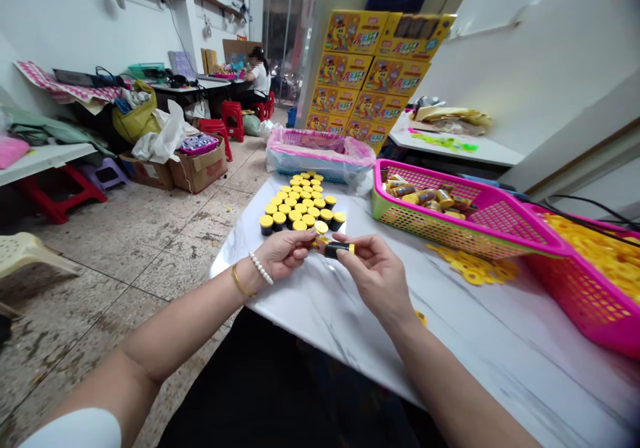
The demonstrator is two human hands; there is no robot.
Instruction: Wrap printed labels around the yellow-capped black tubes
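My left hand (284, 251) and my right hand (373, 271) meet above the near edge of the white marble table (350, 308). Both pinch a small black tube with a yellow cap (336, 249), held sideways between the fingertips. The left wrist wears a pearl bracelet and a gold bangle. Just beyond the hands stand several upright black tubes with yellow caps (303, 205), packed in a cluster.
A pink and green basket (480, 225) holds wrapped pieces at the right; another pink basket (595, 281) holds yellow rings, some loose on the table (473, 268). Yellow cartons (370, 75) stack behind. A seated person (259, 78) works far off. Stools and boxes fill the floor at left.
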